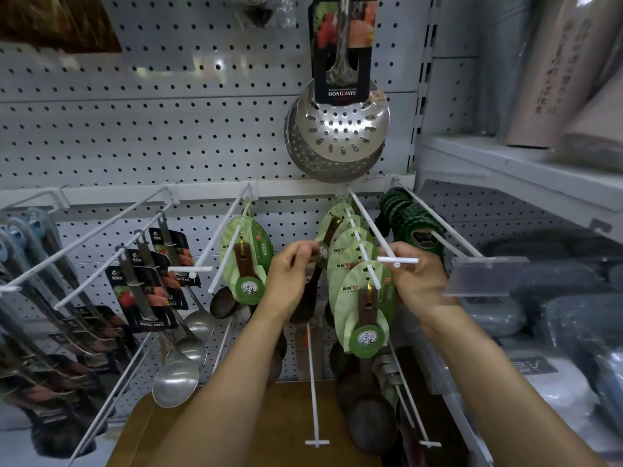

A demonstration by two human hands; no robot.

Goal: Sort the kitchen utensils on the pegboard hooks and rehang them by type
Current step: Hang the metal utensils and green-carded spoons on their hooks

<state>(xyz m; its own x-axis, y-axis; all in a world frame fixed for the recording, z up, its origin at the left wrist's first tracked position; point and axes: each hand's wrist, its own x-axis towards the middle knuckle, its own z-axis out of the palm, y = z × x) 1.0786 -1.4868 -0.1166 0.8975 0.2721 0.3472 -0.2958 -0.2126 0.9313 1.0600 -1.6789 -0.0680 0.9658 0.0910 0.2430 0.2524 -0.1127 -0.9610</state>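
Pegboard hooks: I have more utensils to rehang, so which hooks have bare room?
The far-left hook looks bare along its visible length; the hook holding one green-carded spoon has room. The hook between both hands is crowded with green cards.

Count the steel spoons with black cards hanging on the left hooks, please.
3: bowls at lower left, middle and upper right, staggered on neighbouring hooks. More may hide further left, where all is blurred.

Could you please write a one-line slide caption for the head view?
Left hand holds a wooden spoon while right hand steadies the white hook of green-carded spoons.
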